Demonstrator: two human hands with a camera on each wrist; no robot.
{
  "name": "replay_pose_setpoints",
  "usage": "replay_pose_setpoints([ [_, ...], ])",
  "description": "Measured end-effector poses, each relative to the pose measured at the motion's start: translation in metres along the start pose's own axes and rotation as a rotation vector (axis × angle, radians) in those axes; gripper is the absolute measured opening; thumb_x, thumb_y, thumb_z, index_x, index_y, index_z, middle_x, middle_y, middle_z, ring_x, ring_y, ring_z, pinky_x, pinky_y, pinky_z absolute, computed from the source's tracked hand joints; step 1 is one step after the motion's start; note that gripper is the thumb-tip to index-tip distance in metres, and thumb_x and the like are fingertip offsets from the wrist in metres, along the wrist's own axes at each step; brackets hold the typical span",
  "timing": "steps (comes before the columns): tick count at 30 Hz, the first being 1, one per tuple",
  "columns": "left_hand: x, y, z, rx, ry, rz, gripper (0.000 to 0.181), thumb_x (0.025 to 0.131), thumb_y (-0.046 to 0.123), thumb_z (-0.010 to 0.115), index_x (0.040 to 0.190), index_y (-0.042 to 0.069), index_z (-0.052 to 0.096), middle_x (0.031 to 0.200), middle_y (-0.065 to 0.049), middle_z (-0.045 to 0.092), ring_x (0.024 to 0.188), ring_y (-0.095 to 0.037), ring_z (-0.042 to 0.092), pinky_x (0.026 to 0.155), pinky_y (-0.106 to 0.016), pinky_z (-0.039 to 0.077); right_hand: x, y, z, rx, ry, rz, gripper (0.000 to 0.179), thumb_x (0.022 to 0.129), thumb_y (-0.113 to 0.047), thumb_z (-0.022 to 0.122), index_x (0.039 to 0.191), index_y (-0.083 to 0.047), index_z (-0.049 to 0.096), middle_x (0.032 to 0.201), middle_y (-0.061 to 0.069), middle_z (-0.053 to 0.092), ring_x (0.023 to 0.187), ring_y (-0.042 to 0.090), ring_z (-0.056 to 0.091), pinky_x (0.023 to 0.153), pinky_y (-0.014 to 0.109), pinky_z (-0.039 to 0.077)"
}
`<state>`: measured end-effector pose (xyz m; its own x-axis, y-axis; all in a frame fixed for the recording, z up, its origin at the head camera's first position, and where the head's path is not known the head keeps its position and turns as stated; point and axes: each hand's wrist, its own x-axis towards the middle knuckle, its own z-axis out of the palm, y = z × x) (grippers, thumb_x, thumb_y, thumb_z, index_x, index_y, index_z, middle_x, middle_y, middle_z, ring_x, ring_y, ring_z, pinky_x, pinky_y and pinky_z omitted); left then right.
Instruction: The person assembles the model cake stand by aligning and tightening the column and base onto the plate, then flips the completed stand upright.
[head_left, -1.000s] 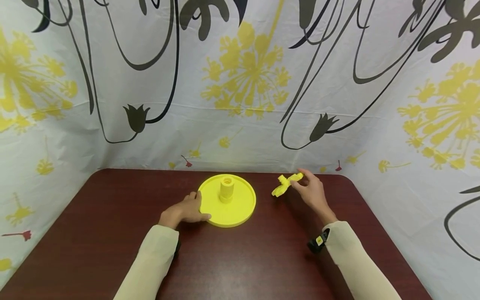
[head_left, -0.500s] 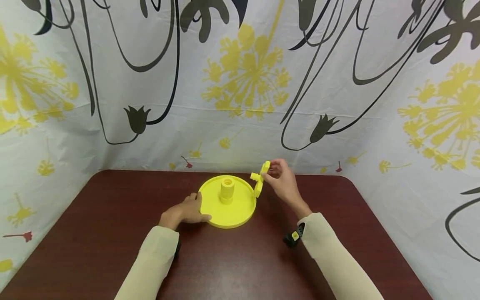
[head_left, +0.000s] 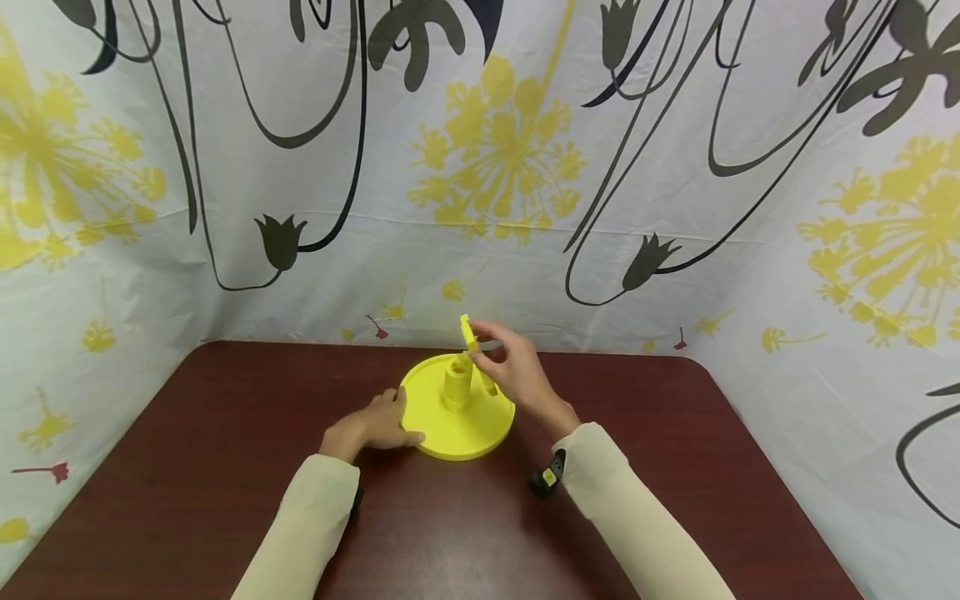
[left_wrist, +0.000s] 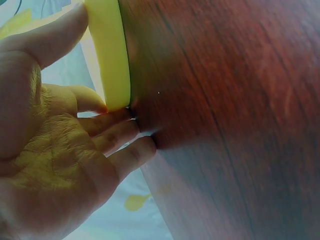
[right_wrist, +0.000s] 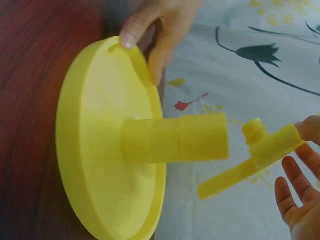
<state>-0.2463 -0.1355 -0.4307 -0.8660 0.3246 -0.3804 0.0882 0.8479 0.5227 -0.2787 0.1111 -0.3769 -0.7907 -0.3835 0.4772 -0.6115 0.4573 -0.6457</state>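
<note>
A round, shallow yellow base (head_left: 461, 442) with a raised rim lies on the table. From its middle rises a thick hollow post (head_left: 457, 387), open at the top. At the left edge of the base, my left hand (head_left: 372, 423) holds the rim, its thumb on one side and fingers along the other. My right hand (head_left: 521, 375) pinches a yellow winged piece (right_wrist: 267, 147) with a short ridged stub (right_wrist: 255, 131). That piece is tilted close beside the post's open end, with a gap between them in the right wrist view. The pinching fingers hide part of it.
The dark reddish-brown table (head_left: 427, 542) has rounded back corners. Behind it and at both sides hangs a pale cloth (head_left: 510, 275) printed with yellow and grey flowers. The table's back edge lies just behind the base.
My right hand has carried the winged piece leftward from the table's right side to the post, turning it more upright. The left hand stays on the rim and the base has not moved.
</note>
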Motion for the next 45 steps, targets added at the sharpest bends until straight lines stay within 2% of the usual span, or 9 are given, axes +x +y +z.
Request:
replay_pose_setpoints([
  [6,0.0,0.001,0.001,0.001,-0.013,-0.014,0.096,0.096,0.041,0.063,0.156,-0.007,0.006,0.162,-0.028,0.008,0.149,-0.043,0.014,0.114,-0.057,0.026,-0.004,-0.001,0.011,-0.052,-0.057,-0.083,0.045,0.093,-0.005,0.068,0.137,-0.011,0.06,0.131,0.012,0.063,0.115,0.029,0.062,0.091,0.047,0.054],
  [15,-0.001,0.001,0.0,0.013,0.007,-0.025,0.097,0.095,0.041,0.065,0.156,-0.007,0.007,0.161,-0.028,0.011,0.148,-0.043,0.019,0.113,-0.057,0.029,-0.001,-0.003,0.021,-0.133,-0.056,-0.246,0.043,0.091,-0.001,0.07,0.132,-0.011,0.065,0.131,0.007,0.065,0.123,0.026,0.057,0.102,0.046,0.047],
  [18,-0.001,0.001,0.0,0.013,0.004,-0.023,0.097,0.095,0.041,0.065,0.156,-0.007,0.007,0.161,-0.028,0.012,0.147,-0.043,0.019,0.113,-0.057,0.029,-0.001,-0.004,0.021,-0.15,-0.074,-0.281,0.042,0.091,-0.001,0.07,0.132,-0.01,0.065,0.132,0.007,0.064,0.123,0.026,0.056,0.101,0.045,0.048],
  [25,0.0,0.001,0.0,0.019,0.002,-0.018,0.098,0.095,0.042,0.065,0.156,-0.008,0.007,0.16,-0.03,0.012,0.146,-0.045,0.02,0.112,-0.059,0.03,0.0,-0.008,0.022,-0.226,-0.147,-0.308,0.044,0.093,-0.003,0.068,0.135,-0.013,0.064,0.135,0.004,0.063,0.125,0.023,0.053,0.102,0.043,0.047],
  [33,0.001,0.002,0.0,0.022,-0.005,-0.019,0.097,0.096,0.042,0.063,0.156,-0.008,0.006,0.161,-0.03,0.011,0.147,-0.045,0.018,0.113,-0.058,0.029,-0.001,-0.006,0.02,-0.256,-0.152,-0.318,0.044,0.093,-0.002,0.067,0.135,-0.015,0.064,0.134,0.003,0.063,0.122,0.023,0.054,0.098,0.04,0.049],
  [41,0.001,0.002,0.0,0.027,-0.005,-0.009,0.096,0.096,0.041,0.063,0.156,-0.008,0.006,0.16,-0.03,0.012,0.147,-0.045,0.019,0.112,-0.058,0.029,-0.002,-0.003,0.018,-0.24,-0.156,-0.339,0.042,0.092,0.0,0.068,0.132,-0.012,0.066,0.131,0.007,0.065,0.118,0.024,0.055,0.096,0.04,0.05],
  [45,0.002,0.003,0.0,0.027,-0.005,-0.01,0.096,0.096,0.041,0.063,0.156,-0.008,0.006,0.16,-0.03,0.012,0.147,-0.045,0.019,0.112,-0.059,0.029,-0.003,-0.001,0.019,-0.266,-0.162,-0.335,0.043,0.092,-0.001,0.068,0.133,-0.014,0.066,0.131,0.004,0.065,0.119,0.023,0.056,0.102,0.043,0.047],
])
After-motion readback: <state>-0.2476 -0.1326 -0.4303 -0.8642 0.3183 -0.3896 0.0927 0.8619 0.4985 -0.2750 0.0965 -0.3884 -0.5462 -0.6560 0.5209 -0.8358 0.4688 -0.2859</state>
